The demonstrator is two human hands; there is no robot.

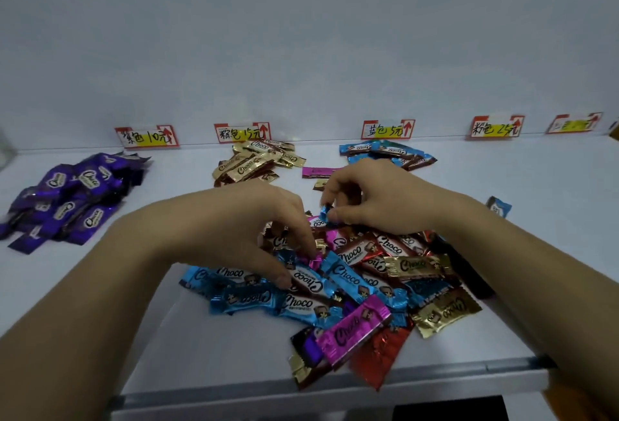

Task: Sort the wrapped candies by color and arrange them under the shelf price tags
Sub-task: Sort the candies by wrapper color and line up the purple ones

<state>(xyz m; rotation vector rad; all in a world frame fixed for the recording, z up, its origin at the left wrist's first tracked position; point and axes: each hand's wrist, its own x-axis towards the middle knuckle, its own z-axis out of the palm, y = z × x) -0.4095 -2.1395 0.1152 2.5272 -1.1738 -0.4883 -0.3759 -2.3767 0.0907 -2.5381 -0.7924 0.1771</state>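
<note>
The right hand [368,199] pinches a small blue foil-wrapped candy [325,213], with the heap of blue-wrapped candies [385,152] near at one o'clock from that grip, while the left hand [248,226] curls into the mixed candy pile [368,286], its hold unclear.

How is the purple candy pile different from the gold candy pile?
The purple pile has purple wrappers; the gold pile has gold and brown ones. The purple pile is bigger and spreads wider; the gold pile is smaller. The purple pile lies far left, the gold pile nearer the middle. Both say Choco and lie below price tags.
</note>
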